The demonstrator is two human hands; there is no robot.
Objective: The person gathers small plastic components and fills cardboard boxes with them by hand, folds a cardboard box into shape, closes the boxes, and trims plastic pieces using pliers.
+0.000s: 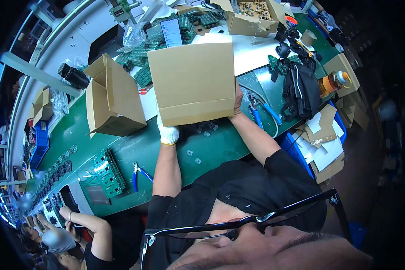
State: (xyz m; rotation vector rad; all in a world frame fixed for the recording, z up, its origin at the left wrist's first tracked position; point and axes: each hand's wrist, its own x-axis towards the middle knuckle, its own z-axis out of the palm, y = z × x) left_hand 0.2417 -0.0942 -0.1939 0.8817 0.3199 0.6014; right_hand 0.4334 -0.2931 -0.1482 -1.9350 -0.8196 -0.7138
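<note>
A plain brown cardboard box (195,78) is held up in front of me, between both hands. My left hand (168,134), in a white knit glove, is closed on its lower left side; the box hides most of the fingers. Bare, my right hand (238,101) grips the right side near the lower corner, its fingertips out of sight behind the box. To the left, an open cardboard box (114,99) stands on the green bench. Small clear plastic pieces (198,160) lie on the mat below the held box.
Green circuit boards (141,76) pile up behind, with a phone (171,32) on them. Blue-handled cutters (139,173) lie near a board stack (108,173). At right are blue pliers (258,112), a black bag (301,92) and a bottle (330,84). A co-worker's arm (96,227) is lower left.
</note>
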